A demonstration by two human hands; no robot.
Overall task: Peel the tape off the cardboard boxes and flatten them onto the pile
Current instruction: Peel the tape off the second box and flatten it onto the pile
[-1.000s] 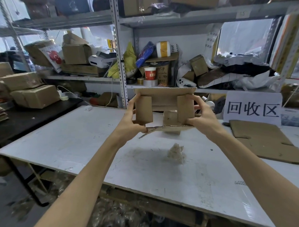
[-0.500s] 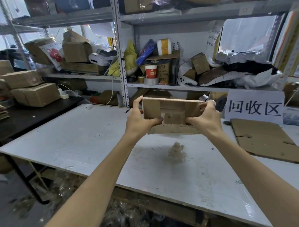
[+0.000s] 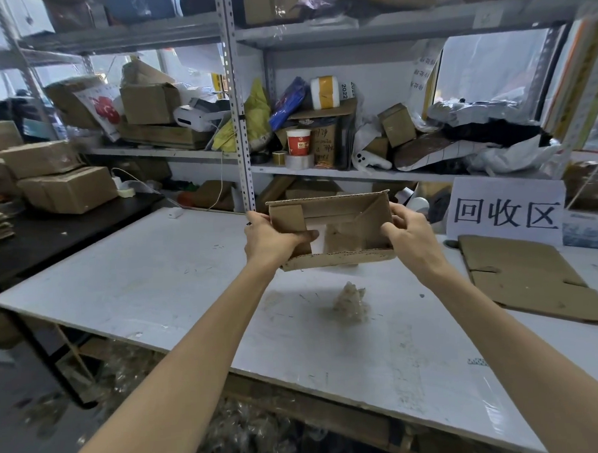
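I hold a small brown cardboard box point(image 3: 339, 231) in the air over the middle of the white table point(image 3: 163, 283). Its open side faces me, with flaps folded inward and the table showing through a gap. My left hand point(image 3: 271, 241) grips the box's left end, thumb across the left flap. My right hand point(image 3: 407, 235) grips its right end, fingers curled round the side wall. A crumpled wad of peeled tape point(image 3: 350, 301) lies on the table below the box. The pile of flattened cardboard point(image 3: 526, 278) lies at the right of the table.
A white sign with black characters point(image 3: 506, 212) stands behind the flattened pile. Metal shelving point(image 3: 238, 126) crammed with boxes, tape rolls and bags runs behind the table. Taped boxes point(image 3: 66, 190) sit on a dark table at left. Plastic scraps lie under the table.
The box's side flaps, upright a second ago, have been folded inward, and the box now sits lower and squashed between my hands. The view has shifted slightly.
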